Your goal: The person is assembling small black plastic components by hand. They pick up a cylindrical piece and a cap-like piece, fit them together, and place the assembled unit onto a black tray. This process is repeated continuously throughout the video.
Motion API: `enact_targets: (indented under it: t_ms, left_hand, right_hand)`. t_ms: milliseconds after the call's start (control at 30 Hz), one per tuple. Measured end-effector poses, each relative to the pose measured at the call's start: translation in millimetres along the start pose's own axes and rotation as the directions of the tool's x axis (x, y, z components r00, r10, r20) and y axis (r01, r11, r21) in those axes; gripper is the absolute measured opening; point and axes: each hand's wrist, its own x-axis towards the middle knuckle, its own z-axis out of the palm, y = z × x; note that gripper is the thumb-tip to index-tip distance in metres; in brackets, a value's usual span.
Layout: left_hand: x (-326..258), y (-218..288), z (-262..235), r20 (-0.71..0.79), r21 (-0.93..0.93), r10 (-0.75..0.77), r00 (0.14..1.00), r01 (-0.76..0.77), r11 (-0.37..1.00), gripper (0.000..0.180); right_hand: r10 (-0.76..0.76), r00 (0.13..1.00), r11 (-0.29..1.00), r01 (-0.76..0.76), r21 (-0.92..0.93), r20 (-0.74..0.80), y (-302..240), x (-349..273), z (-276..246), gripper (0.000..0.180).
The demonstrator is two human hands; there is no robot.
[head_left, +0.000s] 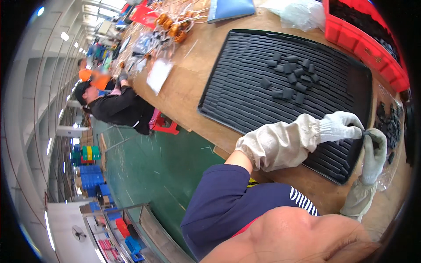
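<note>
The white-gloved left hand (342,126) and white-gloved right hand (375,151) meet fingertip to fingertip, each closed in a pinch on a small black piece (366,132) (mostly hidden by the gloves) above the right edge of a black rectangular tray (360,83). Rows of black strips line the tray, with a loose cluster of short black blocks (288,68) on top, near a red plastic bin (364,50).

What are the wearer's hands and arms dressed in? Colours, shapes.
Left hand and right hand: whitish knit gloves. Left oversleeve: beige, baggy, wrinkled, gathered at both ends. Right oversleeve: also beige, partly hidden. Left shirt sleeve: navy, short.
</note>
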Motion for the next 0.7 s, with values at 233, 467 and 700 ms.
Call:
enact_targets:
  t_ms: [233,467,700]
  left_hand:
    - [5,-8,10,-0.032,0.040,0.050,0.998,-0.048,0.998,0.031]
    - [2,1,10,0.016,0.120,-0.115,0.993,0.113,0.986,0.034]
    - [0,5,11,-0.020,0.101,-0.161,0.987,0.162,0.982,0.034]
  right_hand:
    - [0.003,1.000,0.984,-0.002,0.180,-0.005,-15,-6,8,0.018]
    - [-0.011,1.000,0.999,0.012,0.045,-0.027,-24,-6,13,0.018]
    - [-0.226,0.969,0.941,0.243,-0.236,0.096,-27,0,13,0.023]
